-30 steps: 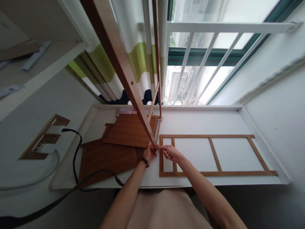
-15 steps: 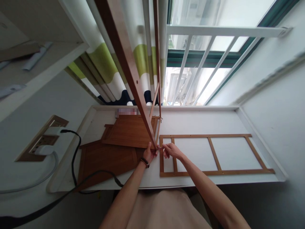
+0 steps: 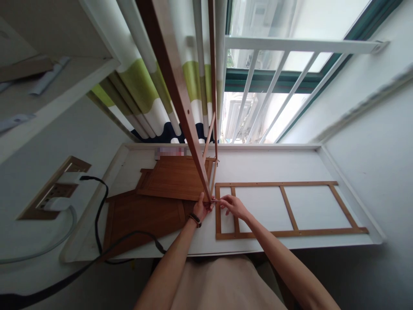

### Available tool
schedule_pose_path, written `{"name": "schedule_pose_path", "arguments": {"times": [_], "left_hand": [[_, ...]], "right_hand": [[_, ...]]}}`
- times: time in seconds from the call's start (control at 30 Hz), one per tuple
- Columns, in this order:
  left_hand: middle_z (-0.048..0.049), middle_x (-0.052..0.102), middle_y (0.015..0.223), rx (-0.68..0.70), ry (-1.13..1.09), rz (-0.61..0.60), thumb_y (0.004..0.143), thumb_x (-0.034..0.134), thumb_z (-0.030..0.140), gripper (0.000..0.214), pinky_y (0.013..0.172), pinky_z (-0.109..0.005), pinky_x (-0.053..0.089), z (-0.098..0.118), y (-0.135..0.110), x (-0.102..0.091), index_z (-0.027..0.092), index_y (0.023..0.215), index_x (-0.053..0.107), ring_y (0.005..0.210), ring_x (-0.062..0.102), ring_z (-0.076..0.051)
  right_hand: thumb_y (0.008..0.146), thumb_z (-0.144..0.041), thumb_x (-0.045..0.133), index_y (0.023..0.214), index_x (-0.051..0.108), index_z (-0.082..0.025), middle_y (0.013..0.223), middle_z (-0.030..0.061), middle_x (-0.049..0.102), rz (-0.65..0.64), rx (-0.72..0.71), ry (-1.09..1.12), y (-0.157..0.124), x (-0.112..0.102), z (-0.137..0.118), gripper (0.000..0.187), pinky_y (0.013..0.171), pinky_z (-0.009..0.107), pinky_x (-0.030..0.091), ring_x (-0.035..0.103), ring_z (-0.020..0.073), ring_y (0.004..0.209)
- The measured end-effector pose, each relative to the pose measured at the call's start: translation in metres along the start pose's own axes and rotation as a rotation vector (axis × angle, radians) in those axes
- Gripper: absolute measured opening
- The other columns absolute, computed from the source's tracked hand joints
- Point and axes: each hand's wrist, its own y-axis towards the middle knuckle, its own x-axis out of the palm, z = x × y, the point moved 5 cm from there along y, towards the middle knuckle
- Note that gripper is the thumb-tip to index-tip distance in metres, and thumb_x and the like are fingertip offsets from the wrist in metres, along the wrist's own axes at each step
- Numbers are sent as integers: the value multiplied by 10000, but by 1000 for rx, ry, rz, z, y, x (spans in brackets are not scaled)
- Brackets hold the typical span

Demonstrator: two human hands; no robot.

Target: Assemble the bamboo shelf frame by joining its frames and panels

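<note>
A brown wooden frame point(image 3: 190, 114) stands upright on the white surface, with two long posts and thin crossbars. My left hand point(image 3: 201, 210), wearing dark bracelets, is closed around the bottom end of its nearer post. Just to the right, my right hand point(image 3: 235, 206) pinches a thin, light-coloured metal piece that points at the foot of that post. It may be a hex key or a screw; it is too small to make out. Below my right hand lies a flat ladder-like wooden frame point(image 3: 288, 209). Brown wooden panels point(image 3: 145, 219) lie left of my left hand.
Black cable point(image 3: 102, 202) runs from the wall socket point(image 3: 56, 189) across the left end of the white surface point(image 3: 267, 165). A raised rim borders the surface. Behind it are striped curtains point(image 3: 142, 86) and white window bars point(image 3: 274, 86). A shelf point(image 3: 80, 86) juts out at upper left.
The fingers of my right hand have shifted slightly around the thin piece, and more of it shows. My left hand keeps its hold on the post. The view has moved a little.
</note>
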Motion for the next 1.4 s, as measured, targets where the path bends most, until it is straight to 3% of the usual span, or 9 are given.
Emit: {"name": "schedule_pose_path", "arguments": {"times": [0.1, 0.27, 0.4, 0.57, 0.67, 0.87, 1.1, 1.27, 1.4], "left_hand": [[-124, 663, 711, -3, -3, -12, 711, 469, 628, 610, 425, -225, 269, 1, 0, 1, 59, 831, 650, 434, 448, -80], [-124, 666, 729, 6, -4, -25, 723, 447, 633, 603, 427, -228, 268, 0, 1, 0, 72, 821, 648, 438, 455, -82], [-129, 662, 719, 22, -3, -26, 716, 463, 630, 604, 421, -232, 253, 0, 1, -1, 64, 812, 650, 434, 453, -85], [-119, 656, 682, 26, 6, -17, 718, 467, 622, 605, 413, -227, 238, 1, 0, 0, 56, 816, 657, 424, 440, -83], [-113, 659, 686, 29, -12, -17, 714, 477, 619, 593, 417, -226, 255, -2, -3, 0, 62, 814, 656, 426, 442, -82], [-112, 668, 719, 13, -112, 17, 729, 488, 594, 558, 475, -228, 334, -8, -12, 1, 75, 842, 657, 455, 460, -77], [-126, 674, 743, 18, -117, 25, 746, 487, 567, 543, 452, -231, 317, -6, -14, 4, 61, 832, 664, 449, 470, -83], [-127, 676, 741, 22, -129, 29, 748, 489, 560, 535, 449, -220, 317, -8, -12, 3, 61, 840, 659, 444, 467, -78], [-128, 676, 743, 22, -117, 10, 755, 477, 557, 533, 431, -219, 290, -9, -11, 3, 62, 841, 657, 442, 468, -82]], "right_hand": [[744, -424, 565, 746, 605, -149, 640, 16, 609, -31, -50, -82, -4, 1, -1, 278, 453, 195, 449, 568, 97, 531], [775, -404, 529, 664, 567, -133, 539, -14, 508, -133, 268, 230, -2, 12, 7, 296, 386, 166, 351, 479, 54, 436], [773, -335, 529, 655, 551, -130, 457, -52, 408, -135, 333, 243, 3, 13, 2, 237, 337, 160, 273, 379, 35, 359], [747, -323, 573, 859, 550, -164, 481, -46, 507, 15, 149, 140, 3, 6, -3, 196, 358, 166, 329, 498, 73, 413], [750, -388, 558, 827, 558, -162, 493, -28, 551, 41, 10, -3, 1, 5, -4, 239, 355, 170, 338, 521, 85, 415], [733, -425, 573, 816, 604, -136, 560, 13, 611, -50, -36, -23, -2, 3, -3, 302, 411, 191, 398, 570, 108, 491], [655, -361, 669, 998, 629, -118, 898, 91, 676, -203, -82, 162, -16, 1, -15, 422, 723, 319, 509, 622, 179, 829], [682, -430, 620, 969, 633, -98, 792, 100, 688, -141, -105, 120, -9, 1, -5, 439, 595, 306, 519, 646, 204, 766], [721, -504, 546, 793, 622, -107, 698, 86, 678, -45, -87, 115, -3, 5, 2, 410, 480, 244, 487, 649, 179, 653]]}}
